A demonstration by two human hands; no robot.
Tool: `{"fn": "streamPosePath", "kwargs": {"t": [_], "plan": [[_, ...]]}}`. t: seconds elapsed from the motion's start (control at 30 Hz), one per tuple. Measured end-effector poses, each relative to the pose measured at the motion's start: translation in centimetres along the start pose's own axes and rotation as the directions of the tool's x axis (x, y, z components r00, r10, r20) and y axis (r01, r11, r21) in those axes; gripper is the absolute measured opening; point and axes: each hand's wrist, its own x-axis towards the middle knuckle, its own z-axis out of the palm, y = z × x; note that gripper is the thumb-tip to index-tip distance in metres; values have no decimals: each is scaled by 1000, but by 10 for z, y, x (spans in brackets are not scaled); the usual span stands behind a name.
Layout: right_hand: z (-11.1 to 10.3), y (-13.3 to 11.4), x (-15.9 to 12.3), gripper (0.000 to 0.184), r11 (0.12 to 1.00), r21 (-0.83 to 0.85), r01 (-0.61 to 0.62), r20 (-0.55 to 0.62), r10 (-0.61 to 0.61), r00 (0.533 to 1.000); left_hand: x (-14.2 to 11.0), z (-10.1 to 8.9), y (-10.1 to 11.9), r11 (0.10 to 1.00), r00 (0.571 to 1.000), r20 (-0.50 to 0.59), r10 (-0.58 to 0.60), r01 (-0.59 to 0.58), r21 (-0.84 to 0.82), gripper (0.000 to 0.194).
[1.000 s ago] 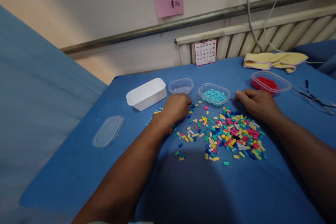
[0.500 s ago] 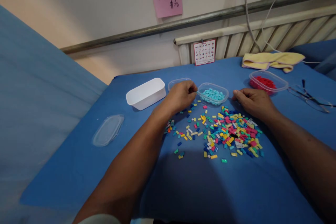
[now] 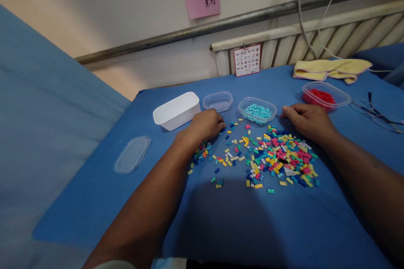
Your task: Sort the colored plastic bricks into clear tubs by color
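My left hand [image 3: 206, 125] is low over the left part of the scattered toy building bricks [image 3: 235, 157], its fingers curled down and closed. Its fingertips are partly hidden, and I cannot see whether a brick is between them. My right hand [image 3: 309, 119] rests on the cloth with fingers curled in, at the upper right edge of the mixed brick pile [image 3: 284, 155]; what it holds, if anything, is hidden. Between the hands stands a clear tub [image 3: 274, 114] with turquoise bricks [image 3: 258, 112] inside. Behind my left hand is another clear tub [image 3: 217, 97], with no bricks visible in it.
A white oblong container [image 3: 170, 122] stands at left, and clear lids [image 3: 132, 154] lie nearer me. Right of the pile are a tub of red bricks [image 3: 320, 97], eyeglasses [image 3: 375, 112] and a folded yellow cloth [image 3: 331, 68]. A picture card [image 3: 248, 59] hangs at the radiator.
My left hand has moved left and toward me, from the turquoise tub's rim down to the loose bricks, uncovering the other clear tub. My right hand stays in place.
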Motion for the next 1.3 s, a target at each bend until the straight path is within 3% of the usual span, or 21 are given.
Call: {"fn": "streamPosePath", "kwargs": {"t": [0.2,0.4,0.53,0.8,1.03,1.3], "plan": [[-1,1,0,49,1000,9,16,-5,-16,1000,5,8,9,999,997,-67,-22,19,-49,17],[-3,-4,-2,51,1000,4,-7,2,7,1000,-17,1,-18,947,985,-153,-79,26,-319,15],[-4,-8,-3,52,1000,2,-21,6,21,1000,-36,7,-21,962,998,-61,-25,8,-274,20],[-6,-8,-5,54,999,-7,-31,21,31,999,-40,18,1,999,998,-53,-38,37,-20,34],[-5,-9,-5,55,999,-21,-50,20,50,999,-48,11,6,999,999,-21,28,-27,42,33],[-5,-7,-5,56,998,-13,-55,31,56,998,-52,11,3,986,987,2,163,-163,-21,19]]}}
